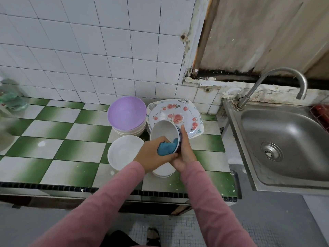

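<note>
**Q:** What lies nearest the viewer?

**A:** The left hand, fingers curled around a bunched blue cloth, presses the cloth into the lower inside of a white bowl. The right hand grips this bowl from outside, with its fingers laid up the outer wall. The bowl is held tilted above the bench, over stacked white dishes.

**Q:** How is the wipe done well?

**A:** A firm right-hand grip is probably needed while the cloth sweeps from base to rim. Turning the bowl should help reach every patch. It should also stay clear of the purple bowl and floral plate just behind. The sink lies far right.
</note>
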{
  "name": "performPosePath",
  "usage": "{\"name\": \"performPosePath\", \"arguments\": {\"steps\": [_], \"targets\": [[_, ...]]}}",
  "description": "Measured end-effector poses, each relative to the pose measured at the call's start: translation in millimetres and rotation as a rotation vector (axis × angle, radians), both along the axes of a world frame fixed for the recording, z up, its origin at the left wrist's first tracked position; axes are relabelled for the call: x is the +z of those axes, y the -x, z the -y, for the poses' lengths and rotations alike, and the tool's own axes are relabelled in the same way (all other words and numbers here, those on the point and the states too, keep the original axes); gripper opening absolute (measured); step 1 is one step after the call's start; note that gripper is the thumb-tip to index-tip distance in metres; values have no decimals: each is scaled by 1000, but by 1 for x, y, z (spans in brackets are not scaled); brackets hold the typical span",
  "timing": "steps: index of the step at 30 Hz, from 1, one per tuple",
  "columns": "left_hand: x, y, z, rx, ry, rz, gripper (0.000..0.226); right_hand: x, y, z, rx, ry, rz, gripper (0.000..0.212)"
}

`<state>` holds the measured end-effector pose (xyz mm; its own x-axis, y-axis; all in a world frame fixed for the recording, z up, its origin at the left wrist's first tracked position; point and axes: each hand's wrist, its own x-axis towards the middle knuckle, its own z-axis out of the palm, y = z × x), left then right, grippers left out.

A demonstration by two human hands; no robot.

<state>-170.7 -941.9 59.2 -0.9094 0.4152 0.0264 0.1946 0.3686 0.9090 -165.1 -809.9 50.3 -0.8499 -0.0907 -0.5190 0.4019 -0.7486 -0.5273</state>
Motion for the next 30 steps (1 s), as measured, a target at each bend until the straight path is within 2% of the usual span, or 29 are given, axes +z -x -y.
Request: {"name": "performPosePath", "arguments": {"steps": [3,7,9,11,14,17,21,23,25,27,30], "targets": [[5,8,2,31,-122,109,28,3,2,-6,52,80,-23,85],[13,15,0,198,-430,430,54,-4,0,-5,-19,215,32,74],[15,15,-1,234,-573,580,54,-5,-1,-3,-39,313,66,69],[17,15,-2,222,-616,626,50,-5,-2,-4,-80,362,83,62],[16,17,-1,236,-598,645,60,-7,-5,-7,-199,385,107,55],[14,23,3,344,-588,630,64,-6,-7,-17,-316,349,74,59],[8,25,1,663,-736,601,43,11,-3,-28,-417,296,-36,23],[12,25,-2,714,-828,547,36,19,-2,-28,-439,229,-70,21],[19,23,-9,695,-829,451,26,21,0,-22,-465,95,-79,27],[25,19,-19,603,-764,319,22,23,3,-12,-461,-78,-93,24],[29,11,-36,325,-478,32,29,31,5,5,-377,-355,-149,20]]}}
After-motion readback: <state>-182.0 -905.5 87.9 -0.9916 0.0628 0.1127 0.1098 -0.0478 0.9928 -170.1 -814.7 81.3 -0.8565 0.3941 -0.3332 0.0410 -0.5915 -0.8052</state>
